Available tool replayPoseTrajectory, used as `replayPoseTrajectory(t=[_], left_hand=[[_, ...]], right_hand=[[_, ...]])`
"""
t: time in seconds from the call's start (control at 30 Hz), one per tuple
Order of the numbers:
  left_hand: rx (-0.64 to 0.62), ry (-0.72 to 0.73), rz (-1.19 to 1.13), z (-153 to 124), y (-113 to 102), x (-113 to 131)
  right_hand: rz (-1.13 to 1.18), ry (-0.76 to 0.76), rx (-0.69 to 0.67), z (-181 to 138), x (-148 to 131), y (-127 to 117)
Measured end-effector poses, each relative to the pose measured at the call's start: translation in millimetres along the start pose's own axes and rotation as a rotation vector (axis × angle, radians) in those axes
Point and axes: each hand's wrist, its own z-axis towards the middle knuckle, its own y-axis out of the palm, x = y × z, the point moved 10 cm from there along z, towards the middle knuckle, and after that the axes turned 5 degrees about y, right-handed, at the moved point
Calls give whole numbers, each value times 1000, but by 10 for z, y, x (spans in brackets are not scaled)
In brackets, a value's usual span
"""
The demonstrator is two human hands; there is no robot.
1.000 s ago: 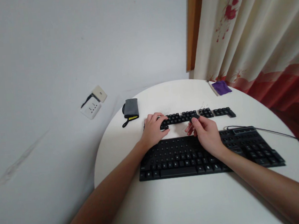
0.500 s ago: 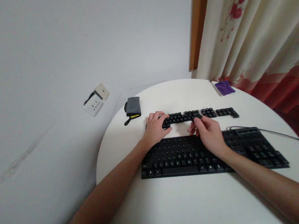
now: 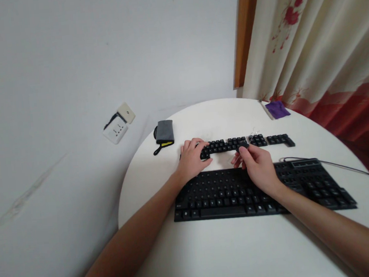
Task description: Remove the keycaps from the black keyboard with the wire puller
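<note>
A black keyboard (image 3: 311, 183) lies across the round white table (image 3: 233, 255). Behind it runs a row of loose black keycaps (image 3: 262, 140). My left hand (image 3: 191, 159) rests with curled fingers on the left end of that row, touching the keycaps. My right hand (image 3: 258, 166) hovers above the keyboard's top edge, thumb and fingers pinched on a small black keycap (image 3: 243, 145) beside a thin wire tool (image 3: 252, 133) at the row.
A grey pouch with a black strap (image 3: 164, 134) lies at the table's far left. A purple cloth (image 3: 277, 109) sits at the far right by the flowered curtain (image 3: 318, 40). The keyboard cable (image 3: 345, 164) trails right. A wall socket (image 3: 116, 128) is on the wall.
Both hands stay almost where they were; the right hand's pinch has dipped slightly toward the keycap row. The view shifted a little to the left since the earliest frame.
</note>
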Motion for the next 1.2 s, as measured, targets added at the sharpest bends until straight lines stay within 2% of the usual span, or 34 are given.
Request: replayPoseTrajectory(t=[0.5, 0.77, 0.9, 1.07, 1.13, 1.2], left_hand=[[20, 12, -1, 1, -26, 22], [46, 137, -81, 17, -73, 162], [50, 163, -109, 18, -63, 168], [35, 184, -125, 19, -44, 183], [27, 183, -129, 21, -42, 188], [14, 176, -136, 22, -35, 189]], right_hand=[[-101, -27, -40, -21, -33, 35], [-281, -161, -367, -277, -205, 415], [-394, -237, -480, -403, -232, 567], [-419, -349, -691, -552, -322, 727], [-434, -386, -744, -598, -360, 758], [-451, -370, -722, -581, -358, 746]])
